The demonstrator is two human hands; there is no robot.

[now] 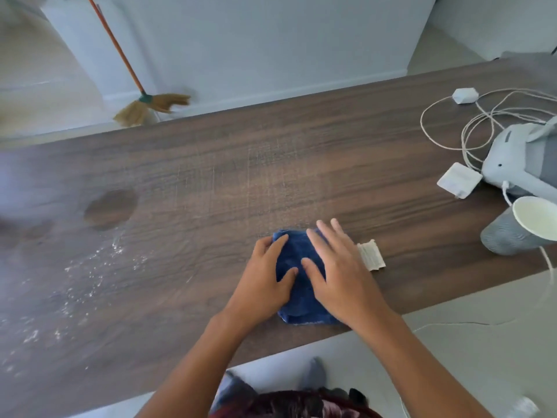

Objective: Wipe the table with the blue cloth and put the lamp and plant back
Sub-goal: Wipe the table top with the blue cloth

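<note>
Hands lie flat on the blue cloth (301, 279), which sits folded near the front edge of the wooden table (271, 152); the left hand (265, 279) covers its left side with fingers spread and fairly straight, the right hand (340, 267) covers its right side likewise, neither pinching the fabric, so both seem to press it down to drive a wipe rather than to lift it. White powder (78, 282) is scattered over the left part of the table, well apart from the cloth, beside a round dark mark (110, 209); that patch looks like the work still to do. At the right end the lamp (524, 224) lies tipped on its side, its pale shade toward the camera, probably set aside to free the surface; white cables (470, 122) and a white power adapter (459, 180) lie near it. A small paper slip (371, 254) rests just beside the cloth. No plant is visible. A broom (141, 98) leans against the wall beyond.
</note>
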